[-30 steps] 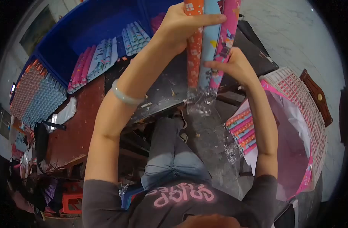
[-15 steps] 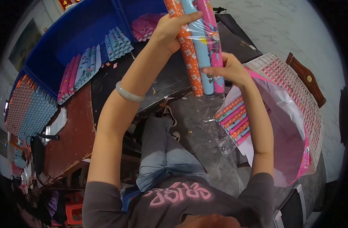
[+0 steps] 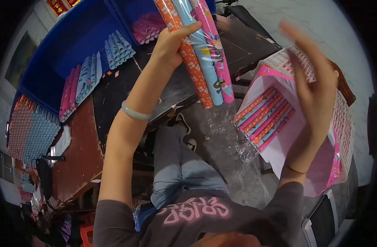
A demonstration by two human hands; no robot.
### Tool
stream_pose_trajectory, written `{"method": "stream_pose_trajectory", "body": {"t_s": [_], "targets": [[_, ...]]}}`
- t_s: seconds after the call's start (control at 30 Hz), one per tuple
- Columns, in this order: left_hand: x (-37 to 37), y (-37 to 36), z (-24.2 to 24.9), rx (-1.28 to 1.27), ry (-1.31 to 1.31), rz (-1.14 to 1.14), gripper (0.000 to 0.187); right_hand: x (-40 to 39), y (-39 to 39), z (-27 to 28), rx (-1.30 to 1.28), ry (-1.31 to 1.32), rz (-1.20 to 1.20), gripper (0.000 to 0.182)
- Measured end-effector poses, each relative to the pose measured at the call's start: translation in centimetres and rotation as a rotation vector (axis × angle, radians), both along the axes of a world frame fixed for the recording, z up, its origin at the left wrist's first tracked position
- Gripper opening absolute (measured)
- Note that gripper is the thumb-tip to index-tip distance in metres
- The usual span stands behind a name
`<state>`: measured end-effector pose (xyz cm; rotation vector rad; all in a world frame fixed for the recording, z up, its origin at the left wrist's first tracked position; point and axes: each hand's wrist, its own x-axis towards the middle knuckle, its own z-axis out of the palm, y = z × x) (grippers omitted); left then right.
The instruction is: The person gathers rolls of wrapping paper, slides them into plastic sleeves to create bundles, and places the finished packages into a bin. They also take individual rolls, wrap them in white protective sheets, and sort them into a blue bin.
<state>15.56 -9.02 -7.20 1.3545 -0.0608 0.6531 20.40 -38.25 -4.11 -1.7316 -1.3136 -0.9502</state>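
Left hand: the left hand is wrapped around a bundle of three rolls, thumb across the front and fingers behind, holding it raised over the edge of the worktop.
Bundle: three patterned paper rolls side by side, one orange, one light blue, one pink, sleeved in clear film; the loose film tail hangs off the lower end, probably why the grip sits high on the rolls.
Right hand: the right hand is spread, palm flat and fingers apart, touching nothing; it is motion-blurred and hovers above the basket.
Basket: a white lattice basket lined with a pink bag, to the person's right, within easy reach of the free hand.
Packed rolls: one row of finished rolls lies flat on the liner, all pointing the same way so they stack evenly; about seven ends show, though the exact count is hard to tell.
Blue bins: blue bins beyond the worktop hold more rolls sorted by colour, pink and pale blue groups in separate heaps.
Wrist: a pale bangle sits on the left forearm.
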Motion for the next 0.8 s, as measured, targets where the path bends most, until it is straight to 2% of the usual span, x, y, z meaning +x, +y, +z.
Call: {"method": "stream_pose_trajectory", "body": {"t_s": [0.03, 0.07, 0.13, 0.17, 0.2, 0.23, 0.27, 0.3, 0.37, 0.4, 0.43, 0.47, 0.5, 0.53, 0.57, 0.63, 0.67, 0.7, 0.73, 0.77, 0.8], "targets": [[0.2, -0.2, -0.3, -0.001, 0.011, -0.007, 0.035, -1.5, 0.3, 1.4, 0.23, 0.005, -0.029, 0.039], [0.3, -0.4, -0.5, -0.015, 0.007, -0.029, 0.035, -1.4, 1.0, 0.6, 0.23, 0.011, -0.034, 0.039], [-0.1, -0.9, -0.5, -0.027, 0.004, -0.05, 0.034, -0.5, 3.8, -3.5, 0.417, -0.284, -0.017, 0.045], [-0.4, -1.3, -0.2, -0.075, 0.016, -0.045, 0.034, -1.2, 5.3, -7.1, -0.158, -0.228, 0.019, 0.056], [-0.6, -1.4, 0.1, -0.122, 0.018, -0.035, 0.034, -2.3, 7.0, -12.9, -0.73, -0.169, 0.055, 0.068], [-0.6, -0.9, -0.2, -0.06, -0.016, 0.047, 0.033, -2.7, 5.2, -25.5, -1.077, -0.214, 0.149, 0.072], [-0.5, -0.4, -0.3, 0.01, -0.039, 0.107, 0.032, -3.4, 1.4, -24.2, -0.51, -0.455, 0.163, 0.064], [-0.7, 0.0, -0.6, 0.075, -0.05, 0.178, 0.031, -3.0, 1.3, -21.0, -0.508, -0.483, 0.175, 0.064], [-1.1, -0.5, -0.4, 0.017, -0.009, 0.102, 0.03, -4.5, 0.4, -15.0, -1.362, 0.221, 0.92, 0.053], [-1.0, -0.9, -0.4, -0.011, 0.014, 0.069, 0.03, -3.6, 1.1, -11.7, -0.921, -0.053, 0.637, 0.053], [-0.9, -1.7, -0.2, -0.04, -0.009, 0.032, 0.03, -2.7, 1.9, -6.8, -0.68, -0.203, 0.37, 0.051], [-0.8, -2.3, 0.1, -0.033, -0.018, 0.021, 0.03, -2.2, 2.0, -2.6, -0.52, -0.312, 0.031, 0.06], [-0.9, -2.9, 0.1, -0.028, -0.023, 0.04, 0.03, -1.5, 1.8, -0.2, -0.257, -0.396, -0.236, 0.064], [-0.8, -3.2, 0.1, -0.024, -0.026, 0.059, 0.03, -1.4, 0.7, 0.6, 0.117, -0.511, -0.425, 0.065], [-0.7, -3.4, 0.0, -0.029, -0.05, 0.037, 0.03, -0.9, 1.4, -0.1, 0.114, -0.518, -0.429, 0.065], [-0.5, -3.2, -0.3, -0.072, -0.066, 0.001, 0.029, 0.2, 5.3, -4.8, 0.348, -0.216, -0.09, 0.065], [-0.4, -2.9, -0.3, -0.1, -0.086, -0.032, 0.029, -1.3, 7.2, -8.1, -0.213, -0.148, -0.198, 0.068], [-0.6, -2.6, -0.5, -0.096, -0.093, -0.028, 0.029, -1.1, 8.0, -16.3, -0.496, -0.153, 0.051, 0.068], [-0.8, -2.3, -0.6, -0.026, -0.095, 0.033, 0.029, -2.1, 5.7, -25.2, -0.697, -0.397, 0.079, 0.064], [-0.9, -1.9, -0.3, 0.04, -0.11, 0.105, 0.028, -2.1, 4.8, -24.7, -0.691, -0.424, 0.083, 0.064], [-1.2, -1.8, -0.1, 0.053, -0.123, 0.105, 0.028, -2.5, 3.7, -23.1, -1.044, -0.168, 0.276, 0.059]]}}
